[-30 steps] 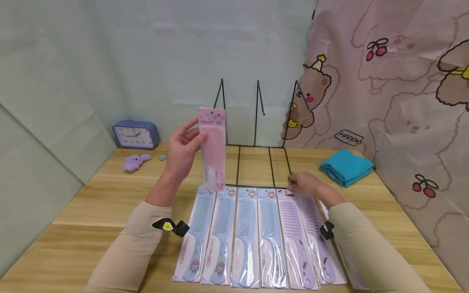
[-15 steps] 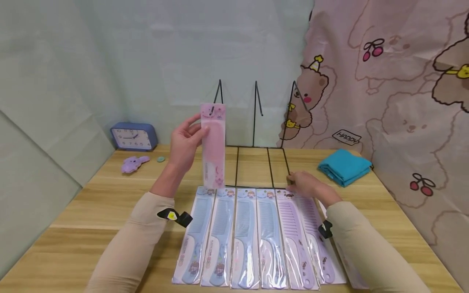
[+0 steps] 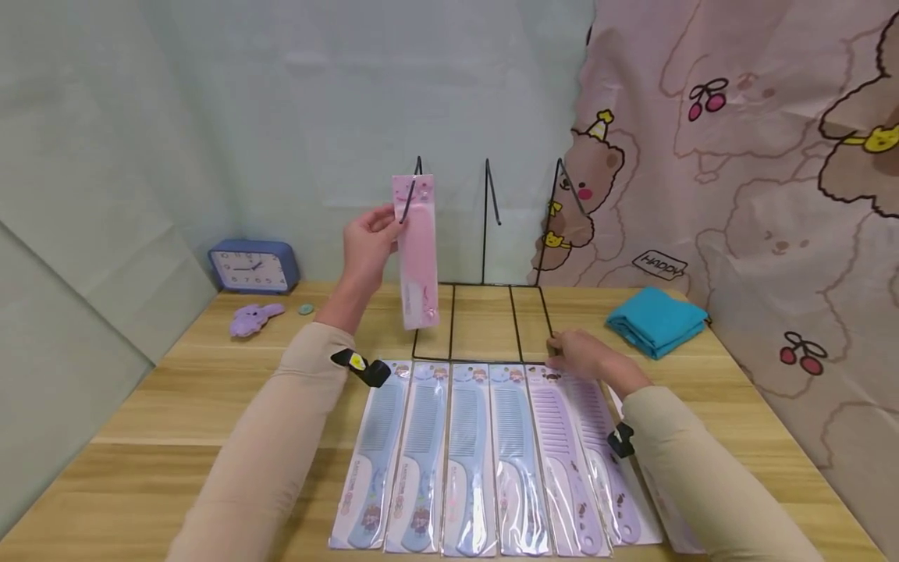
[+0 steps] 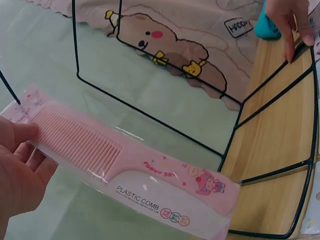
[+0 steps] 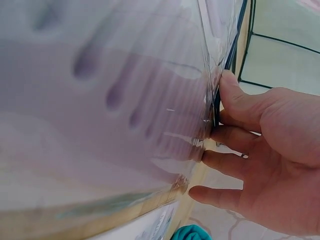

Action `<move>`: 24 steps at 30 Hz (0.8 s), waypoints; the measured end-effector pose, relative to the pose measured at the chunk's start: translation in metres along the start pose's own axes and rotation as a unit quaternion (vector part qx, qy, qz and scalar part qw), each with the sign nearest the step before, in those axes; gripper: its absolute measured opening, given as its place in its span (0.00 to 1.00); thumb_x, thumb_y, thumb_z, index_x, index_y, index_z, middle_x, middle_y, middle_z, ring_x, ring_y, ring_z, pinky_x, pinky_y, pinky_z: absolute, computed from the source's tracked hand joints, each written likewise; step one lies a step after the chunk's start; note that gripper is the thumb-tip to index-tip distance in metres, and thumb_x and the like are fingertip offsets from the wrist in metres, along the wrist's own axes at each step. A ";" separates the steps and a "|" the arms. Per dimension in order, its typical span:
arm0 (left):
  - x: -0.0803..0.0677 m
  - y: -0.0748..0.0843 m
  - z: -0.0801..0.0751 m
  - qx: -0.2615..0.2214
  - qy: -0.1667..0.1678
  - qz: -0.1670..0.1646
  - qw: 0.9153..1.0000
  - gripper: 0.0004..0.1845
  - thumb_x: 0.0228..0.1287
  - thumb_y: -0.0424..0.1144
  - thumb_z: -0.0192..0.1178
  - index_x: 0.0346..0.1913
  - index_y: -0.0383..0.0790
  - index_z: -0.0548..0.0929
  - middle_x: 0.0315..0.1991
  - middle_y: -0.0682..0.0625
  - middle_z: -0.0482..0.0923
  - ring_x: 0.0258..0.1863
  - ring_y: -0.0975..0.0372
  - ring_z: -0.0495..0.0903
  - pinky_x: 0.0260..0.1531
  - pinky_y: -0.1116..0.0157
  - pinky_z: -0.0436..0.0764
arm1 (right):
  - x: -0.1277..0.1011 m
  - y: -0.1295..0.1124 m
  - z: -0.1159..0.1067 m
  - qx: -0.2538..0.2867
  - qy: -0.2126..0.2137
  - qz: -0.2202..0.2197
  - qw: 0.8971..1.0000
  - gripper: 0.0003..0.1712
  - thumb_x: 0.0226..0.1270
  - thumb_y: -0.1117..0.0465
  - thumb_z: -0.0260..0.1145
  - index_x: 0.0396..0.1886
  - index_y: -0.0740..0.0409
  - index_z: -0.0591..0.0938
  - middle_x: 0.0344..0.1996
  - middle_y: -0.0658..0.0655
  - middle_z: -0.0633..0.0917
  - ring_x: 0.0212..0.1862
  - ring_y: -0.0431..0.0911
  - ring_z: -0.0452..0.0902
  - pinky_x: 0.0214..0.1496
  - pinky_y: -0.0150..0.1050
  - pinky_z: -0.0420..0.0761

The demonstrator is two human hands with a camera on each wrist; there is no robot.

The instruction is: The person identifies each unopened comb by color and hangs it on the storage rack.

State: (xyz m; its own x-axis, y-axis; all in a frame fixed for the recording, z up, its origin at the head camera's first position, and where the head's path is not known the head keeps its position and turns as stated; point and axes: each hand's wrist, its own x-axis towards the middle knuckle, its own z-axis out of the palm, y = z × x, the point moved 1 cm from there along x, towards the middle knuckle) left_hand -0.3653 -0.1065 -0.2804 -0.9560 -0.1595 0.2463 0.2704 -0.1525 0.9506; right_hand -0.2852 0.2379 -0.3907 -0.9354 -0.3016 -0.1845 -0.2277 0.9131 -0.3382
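My left hand (image 3: 368, 238) pinches a pink comb (image 3: 423, 257) in its clear packet near the top. The left hook of the black wire rack (image 3: 485, 234) comes out through the front of the packet's header, its tip in front of the packet. Teeth and the printed words on the comb packet (image 4: 138, 196) show in the left wrist view. At the rack's front right corner, my right hand (image 3: 586, 359) grips the base wire between thumb and fingers. Below it lie packaged purple combs (image 3: 565, 453), and several packaged blue combs (image 3: 421, 460) lie to their left.
Toward the back left stand a blue clock (image 3: 254, 267), a purple plush toy (image 3: 253, 318) and a small green disc (image 3: 305, 309). A folded teal cloth (image 3: 656, 321) lies at the right. Two other hooks rise from the rack, with a patterned curtain (image 3: 744, 195) behind.
My left hand has moved the pink comb up, back and slightly right. Its header has gone onto the left hook and slid farther along it. The right hand stays on the rack.
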 end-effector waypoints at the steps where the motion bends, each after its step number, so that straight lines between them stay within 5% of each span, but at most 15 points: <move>1: 0.004 0.000 0.001 0.002 0.002 -0.002 1.000 0.15 0.68 0.32 0.64 0.56 0.35 0.82 0.48 0.42 0.84 0.43 0.58 0.84 0.41 0.67 0.84 | 0.000 0.000 0.000 -0.001 -0.001 0.000 1.000 0.30 0.75 0.60 0.62 0.69 0.72 0.69 0.72 0.72 0.63 0.73 0.68 0.56 0.71 0.60 0.60; 13: 0.025 -0.009 0.002 0.008 0.004 -0.022 1.000 0.17 0.69 0.35 0.64 0.57 0.31 0.82 0.52 0.38 0.83 0.44 0.58 0.84 0.49 0.65 0.83 | 0.000 0.001 -0.001 -0.004 -0.003 0.001 1.000 0.31 0.75 0.59 0.62 0.70 0.72 0.68 0.73 0.72 0.62 0.73 0.68 0.54 0.71 0.61 0.60; 24: 0.013 -0.021 -0.024 0.060 -0.036 -0.046 0.996 0.26 0.67 0.38 0.67 0.65 0.35 0.77 0.62 0.39 0.78 0.60 0.55 0.78 0.60 0.60 0.77 | 0.001 0.001 0.000 -0.004 -0.006 0.005 1.000 0.31 0.76 0.58 0.62 0.71 0.71 0.68 0.73 0.71 0.61 0.73 0.67 0.54 0.72 0.60 0.60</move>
State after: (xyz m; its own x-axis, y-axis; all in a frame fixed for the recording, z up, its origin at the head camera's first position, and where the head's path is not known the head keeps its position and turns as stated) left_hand -0.3805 -0.1291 -0.3019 -0.9830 -0.0793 0.1653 0.1692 -0.0456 0.9845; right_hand -0.2862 0.2387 -0.3909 -0.9346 -0.2948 -0.1988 -0.2200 0.9187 -0.3280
